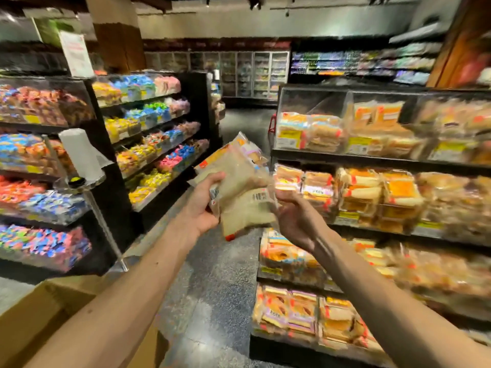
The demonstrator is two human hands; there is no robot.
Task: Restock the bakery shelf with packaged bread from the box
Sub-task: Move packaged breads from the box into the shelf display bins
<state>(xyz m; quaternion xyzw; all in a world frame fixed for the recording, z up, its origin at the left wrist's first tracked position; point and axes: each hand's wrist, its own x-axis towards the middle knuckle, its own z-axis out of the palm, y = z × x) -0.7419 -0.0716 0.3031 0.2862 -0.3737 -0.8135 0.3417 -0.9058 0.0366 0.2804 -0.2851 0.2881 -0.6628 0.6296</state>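
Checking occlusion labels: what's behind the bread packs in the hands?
Behind the bread packs, gripped by the left hand and right hand, the aisle floor and the bakery shelf end show. The shelf's near corner behind them is covered.

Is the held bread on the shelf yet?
No, the left hand and right hand hold the bread packs in mid-air, off the shelf.

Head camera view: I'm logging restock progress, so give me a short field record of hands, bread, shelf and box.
left hand: grips the clear plastic packs of pale sliced bread
right hand: pinches their right edge
packs: held in mid-air, not yet shelved
black bakery shelf: on the right, tiers stocked with packs
brown cardboard box: lower left, contents not visible
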